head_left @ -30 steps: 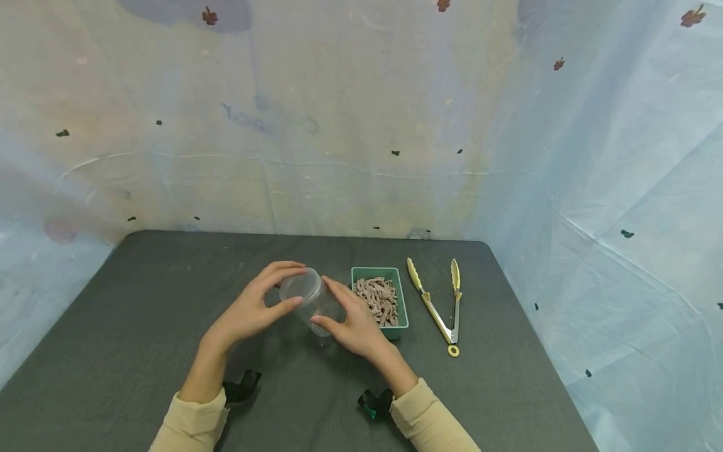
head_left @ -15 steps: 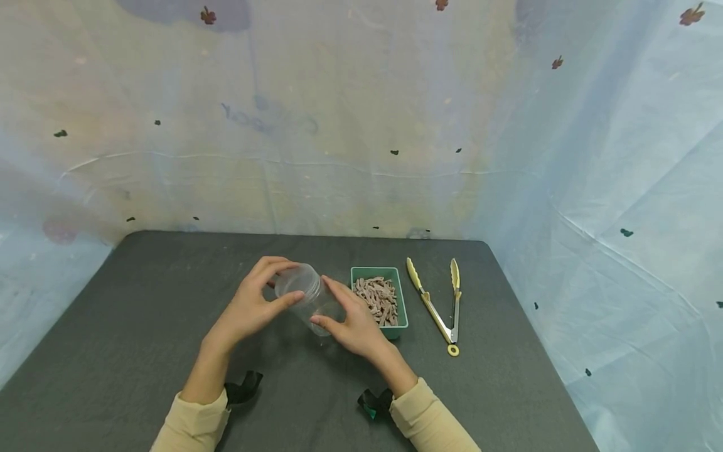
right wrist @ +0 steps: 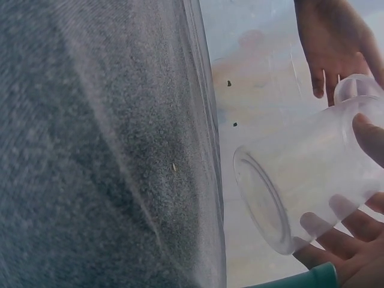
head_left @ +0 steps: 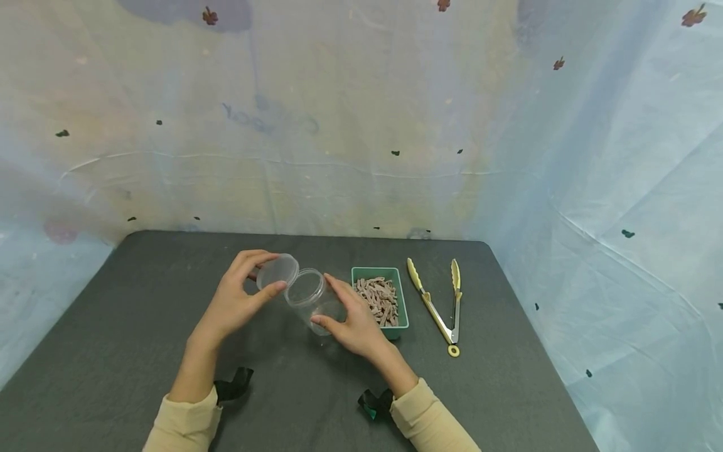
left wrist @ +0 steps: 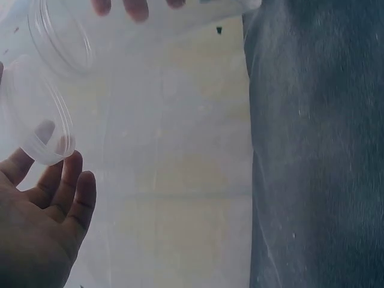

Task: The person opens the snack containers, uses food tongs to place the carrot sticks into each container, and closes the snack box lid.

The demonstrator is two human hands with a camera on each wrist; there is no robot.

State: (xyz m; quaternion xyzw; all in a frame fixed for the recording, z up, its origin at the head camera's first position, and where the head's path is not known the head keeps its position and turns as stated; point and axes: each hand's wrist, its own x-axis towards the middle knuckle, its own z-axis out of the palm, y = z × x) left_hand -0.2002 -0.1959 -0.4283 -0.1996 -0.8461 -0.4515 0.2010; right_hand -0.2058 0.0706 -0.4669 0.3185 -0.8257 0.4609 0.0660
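My left hand (head_left: 237,292) pinches a clear round lid (head_left: 278,271) by its edge, between thumb and fingers. In the left wrist view the lid (left wrist: 39,111) shows its raised rim, with fingertips behind it. My right hand (head_left: 353,320) grips a clear plastic jar (head_left: 307,301) round its side; the jar tilts with its open mouth toward the lid. The right wrist view shows the jar (right wrist: 300,174) see-through, with nothing inside, and fingers curled beneath it. Lid and jar mouth are close side by side.
Just right of the right hand stands a green tray (head_left: 403,307) with many greyish-brown strips (head_left: 380,300). Farther right lie metal tongs (head_left: 437,314) with yellow tips, spread apart. The dark table (head_left: 141,314) ends at a plastic sheet (head_left: 339,125) behind.
The left hand has drawn the lid off the jar and moved it left, leaving the jar mouth uncovered. The right hand and jar have stayed nearly still.
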